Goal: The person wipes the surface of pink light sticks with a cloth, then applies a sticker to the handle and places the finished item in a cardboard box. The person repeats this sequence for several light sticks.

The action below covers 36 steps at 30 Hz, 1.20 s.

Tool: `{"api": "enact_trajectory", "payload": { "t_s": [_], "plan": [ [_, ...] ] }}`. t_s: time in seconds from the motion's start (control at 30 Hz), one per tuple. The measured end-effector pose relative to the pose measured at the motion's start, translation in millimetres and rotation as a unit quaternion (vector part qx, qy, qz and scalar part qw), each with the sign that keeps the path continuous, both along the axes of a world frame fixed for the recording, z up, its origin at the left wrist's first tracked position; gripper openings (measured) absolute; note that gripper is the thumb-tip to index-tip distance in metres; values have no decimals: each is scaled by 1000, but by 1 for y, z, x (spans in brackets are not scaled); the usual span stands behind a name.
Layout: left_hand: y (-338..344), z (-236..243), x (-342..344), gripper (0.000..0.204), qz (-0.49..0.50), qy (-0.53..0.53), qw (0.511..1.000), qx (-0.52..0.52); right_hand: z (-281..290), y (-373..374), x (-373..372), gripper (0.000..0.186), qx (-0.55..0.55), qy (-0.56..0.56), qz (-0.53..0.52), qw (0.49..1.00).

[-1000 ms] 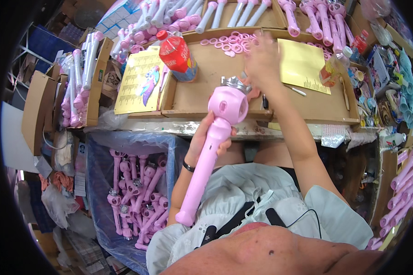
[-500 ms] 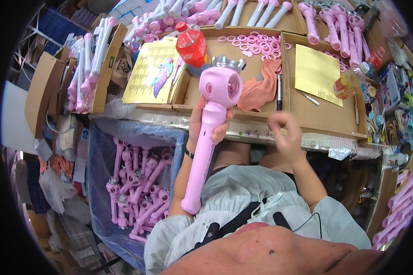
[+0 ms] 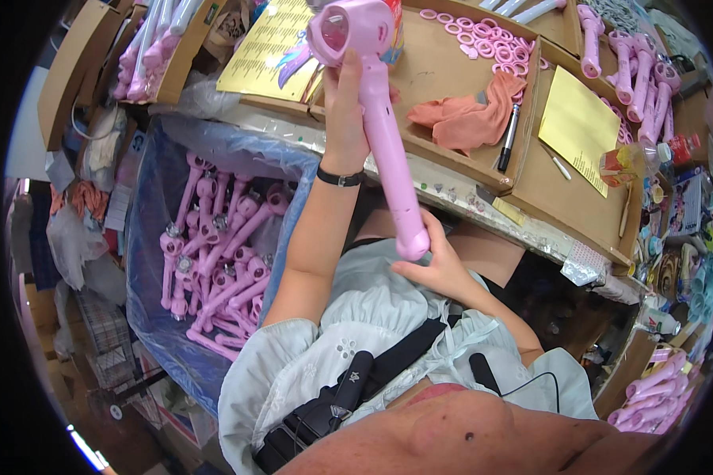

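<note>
wand swung, left fingers curled around it

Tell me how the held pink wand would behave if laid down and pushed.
The pink wand looks stiff, since its shaft runs straight. The rounded shaft may roll, though the bulkier head would probably make it swing round. Its smooth, shiny surface could slip.

Looks like an assembly workshop, with pink wands heaped in a blue-lined bin at left, rings in a cardboard tray at top.
</note>
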<state>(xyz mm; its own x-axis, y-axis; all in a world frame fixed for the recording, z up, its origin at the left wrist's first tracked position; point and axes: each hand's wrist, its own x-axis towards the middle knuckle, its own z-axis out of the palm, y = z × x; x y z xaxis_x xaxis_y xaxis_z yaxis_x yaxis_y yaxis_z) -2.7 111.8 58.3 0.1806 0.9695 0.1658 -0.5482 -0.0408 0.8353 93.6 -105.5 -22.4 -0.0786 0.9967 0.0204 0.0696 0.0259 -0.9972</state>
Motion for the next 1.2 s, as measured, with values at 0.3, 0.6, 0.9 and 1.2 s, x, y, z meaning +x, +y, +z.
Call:
{"api": "enact_trajectory", "payload": {
  "t_s": [0.3, 0.6, 0.9, 1.2],
  "plan": [
    [-12, -19, -9, 73, -224, -270, 927, -132, -9, 0, 16, 75, -220, 614, 206, 729],
    [-17, -43, -30, 56, -158, -194, 952, -179, 1, 1, 38, 49, -303, 327, 139, 884],
    [-46, -37, -44, 47, -40, -46, 991, -118, 69, 1, 219, 24, 244, -86, -476, 841],
    [-52, -38, -54, 47, -34, 2, 994, -102, 42, 51, 318, 76, 132, -255, -576, 765]
  ]
}}
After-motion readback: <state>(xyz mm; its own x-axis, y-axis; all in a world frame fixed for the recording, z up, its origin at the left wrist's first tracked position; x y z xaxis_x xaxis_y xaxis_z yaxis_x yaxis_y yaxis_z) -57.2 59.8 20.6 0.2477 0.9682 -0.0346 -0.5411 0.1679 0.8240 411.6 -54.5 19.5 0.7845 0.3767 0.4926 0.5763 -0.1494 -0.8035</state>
